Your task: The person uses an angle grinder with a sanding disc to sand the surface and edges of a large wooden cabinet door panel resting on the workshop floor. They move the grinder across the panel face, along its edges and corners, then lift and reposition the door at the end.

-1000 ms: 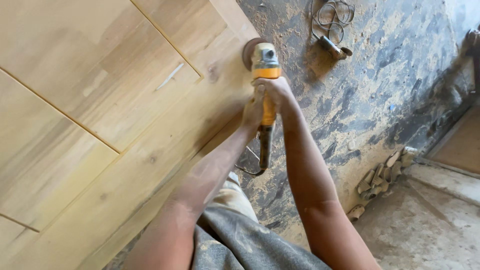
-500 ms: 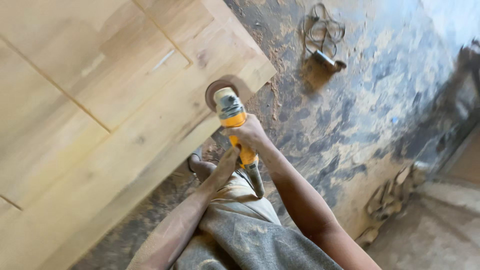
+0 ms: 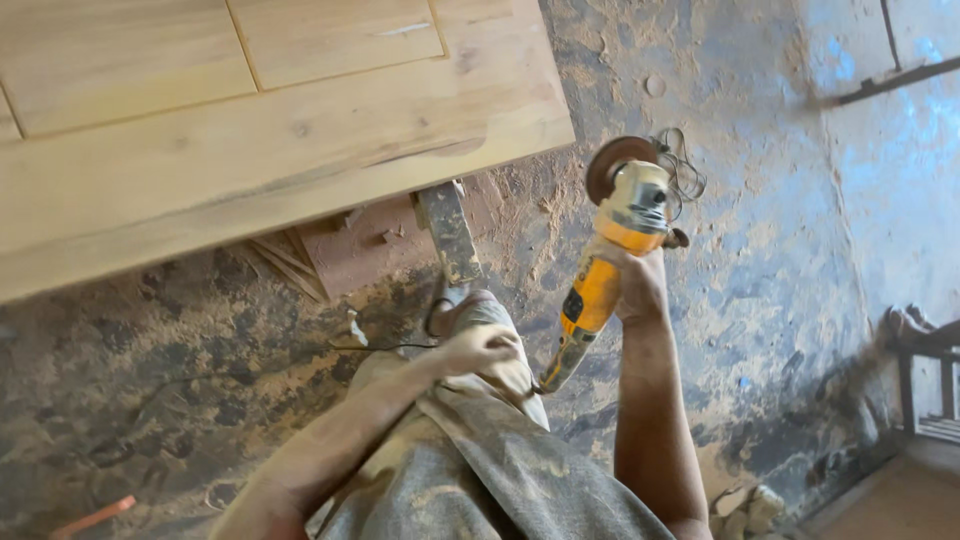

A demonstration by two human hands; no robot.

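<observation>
Fingers of right hand (image 3: 640, 285) wrapped around yellow grinder (image 3: 610, 260), right of centre, disc near its own cord (image 3: 680, 170): snag risk. Left hand (image 3: 485, 350) loosely curled on knee, holding nothing.

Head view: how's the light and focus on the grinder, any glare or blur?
Head view: the yellow angle grinder in the right hand is fairly sharp, evenly lit, without glare; the left hand is slightly soft; a bluish cast tints the floor at right; the wooden door panel looks bright but not blown out.

One angle grinder (image 3: 608, 262), one wooden door (image 3: 250, 150)
</observation>
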